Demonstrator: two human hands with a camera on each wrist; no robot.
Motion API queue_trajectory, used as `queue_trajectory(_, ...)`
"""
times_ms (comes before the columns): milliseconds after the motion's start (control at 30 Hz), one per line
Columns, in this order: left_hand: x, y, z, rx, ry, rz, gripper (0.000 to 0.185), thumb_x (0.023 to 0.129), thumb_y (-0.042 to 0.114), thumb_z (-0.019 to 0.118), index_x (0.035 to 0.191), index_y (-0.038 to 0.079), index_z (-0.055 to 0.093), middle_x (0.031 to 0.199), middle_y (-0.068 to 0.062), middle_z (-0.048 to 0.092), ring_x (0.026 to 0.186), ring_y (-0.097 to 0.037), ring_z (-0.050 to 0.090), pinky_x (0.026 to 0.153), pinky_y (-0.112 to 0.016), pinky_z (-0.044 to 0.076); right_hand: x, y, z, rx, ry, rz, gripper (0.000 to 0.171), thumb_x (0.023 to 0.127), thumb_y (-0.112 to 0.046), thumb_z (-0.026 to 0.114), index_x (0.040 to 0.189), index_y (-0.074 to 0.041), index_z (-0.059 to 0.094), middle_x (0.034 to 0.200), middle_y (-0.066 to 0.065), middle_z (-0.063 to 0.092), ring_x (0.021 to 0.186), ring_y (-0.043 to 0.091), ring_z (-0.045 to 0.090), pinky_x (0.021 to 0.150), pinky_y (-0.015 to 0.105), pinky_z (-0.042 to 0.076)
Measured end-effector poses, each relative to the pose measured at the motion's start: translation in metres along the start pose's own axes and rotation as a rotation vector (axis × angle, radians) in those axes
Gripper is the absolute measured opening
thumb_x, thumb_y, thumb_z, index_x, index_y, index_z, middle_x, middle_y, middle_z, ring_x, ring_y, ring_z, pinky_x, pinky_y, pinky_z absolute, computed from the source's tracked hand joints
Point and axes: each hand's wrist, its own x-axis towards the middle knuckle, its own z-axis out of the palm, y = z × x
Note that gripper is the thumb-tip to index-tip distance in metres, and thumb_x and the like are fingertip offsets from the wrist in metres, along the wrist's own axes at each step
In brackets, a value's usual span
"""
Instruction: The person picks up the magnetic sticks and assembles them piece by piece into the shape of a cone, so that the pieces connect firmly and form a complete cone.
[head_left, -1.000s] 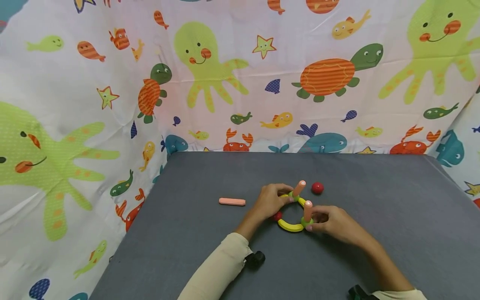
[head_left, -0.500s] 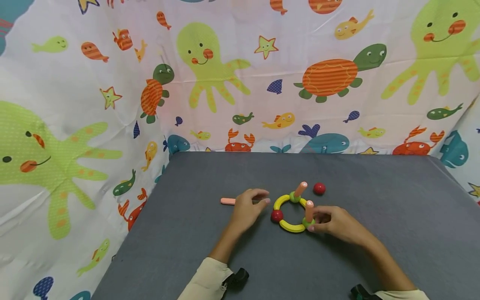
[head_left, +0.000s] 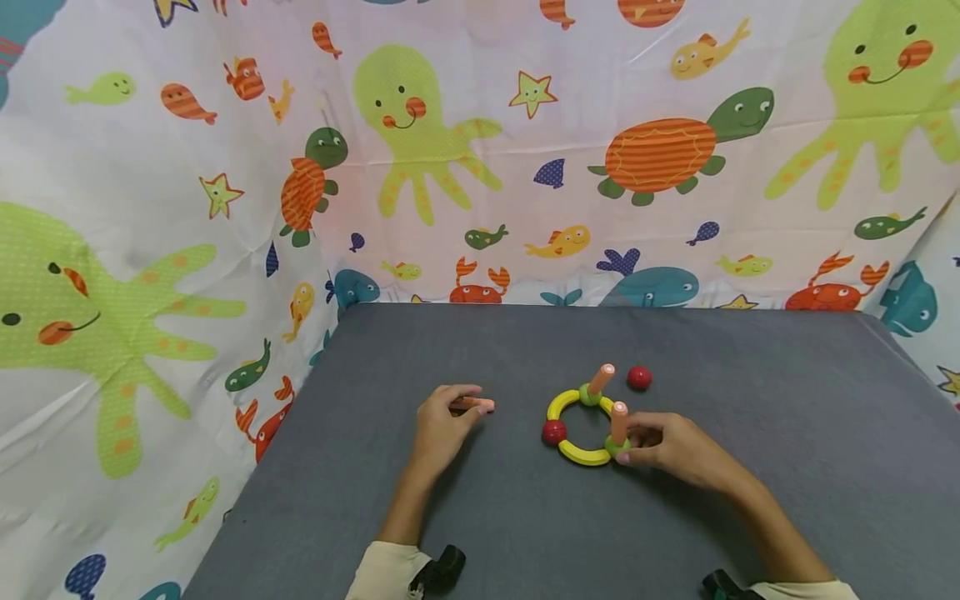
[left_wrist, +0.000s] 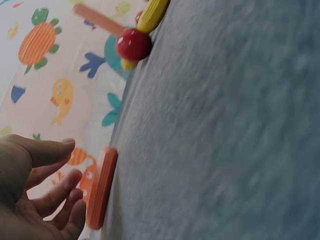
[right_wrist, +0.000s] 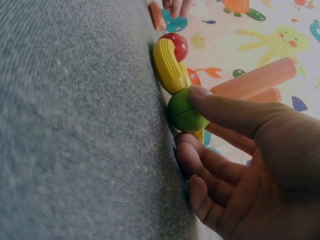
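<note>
My right hand (head_left: 671,446) pinches a green ball (right_wrist: 187,111) between thumb and fingers. From that ball rises an orange-pink stick (head_left: 618,423). It belongs to a ring with curved yellow pieces (head_left: 583,453), a red ball (head_left: 554,432) and a second green ball (head_left: 589,395) bearing another stick (head_left: 602,379). To the left, my left hand (head_left: 442,425) reaches over a loose orange-pink stick (left_wrist: 103,189) lying on the table. In the left wrist view its fingers are bent loosely and a gap shows between them and the stick.
A loose red ball (head_left: 639,378) lies behind the ring on the grey table (head_left: 750,375). A cloth curtain (head_left: 465,167) printed with sea animals hangs along the back and left side.
My left hand has let go of the ring's far green ball and moved left to the loose stick. My right hand keeps its hold on the near green ball.
</note>
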Motion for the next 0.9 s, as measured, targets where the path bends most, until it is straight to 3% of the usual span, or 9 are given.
queue_trajectory(200,0.001,-0.008,-0.009,0.075,0.034,-0.041,0.031,0.089,0.013,0.086,0.120,0.010,0.079,0.129,-0.013,0.070,0.127,-0.037,0.056,0.109,-0.058,0.040,0.001,0.000,0.000,0.009,-0.002,-0.002,0.026,0.092,-0.026,0.084,0.113,-0.014,0.074,0.089,0.003,0.062,0.077,0.014,0.058,0.064,0.025,0.045)
queue_trajectory(400,0.001,-0.013,-0.013,0.091,-0.006,-0.099,0.035,0.091,0.011,0.084,0.126,0.009,0.077,0.135,-0.014,0.069,0.135,-0.040,0.050,0.115,-0.060,0.037,0.001,0.000,0.000,0.013,-0.002,0.003,0.027,0.092,-0.027,0.084,0.113,-0.013,0.074,0.089,0.004,0.062,0.078,0.014,0.058,0.064,0.025,0.045)
queue_trajectory(600,0.002,-0.012,-0.012,0.137,-0.041,-0.110,0.034,0.090,0.006,0.084,0.123,0.007,0.078,0.124,-0.013,0.073,0.124,-0.037,0.059,0.107,-0.056,0.047,0.000,-0.001,0.001,0.012,0.000,0.013,0.027,0.091,-0.027,0.084,0.112,-0.013,0.074,0.090,0.004,0.062,0.079,0.015,0.058,0.065,0.025,0.045)
queue_trajectory(800,0.004,-0.011,-0.010,0.177,-0.066,-0.105,0.032,0.087,-0.005,0.082,0.118,0.004,0.079,0.115,-0.014,0.075,0.105,-0.030,0.068,0.091,-0.049,0.057,0.000,-0.001,0.000,-0.009,0.003,0.003,0.027,0.091,-0.028,0.084,0.111,-0.014,0.074,0.090,0.003,0.062,0.079,0.014,0.058,0.065,0.025,0.046)
queue_trajectory(900,0.005,-0.009,-0.009,0.186,-0.070,-0.095,0.031,0.087,-0.002,0.084,0.117,0.005,0.080,0.110,-0.012,0.076,0.095,-0.025,0.069,0.084,-0.044,0.058,0.000,0.000,0.000,-0.014,0.004,-0.005,0.027,0.092,-0.028,0.084,0.112,-0.014,0.074,0.090,0.003,0.062,0.079,0.014,0.058,0.065,0.025,0.046)
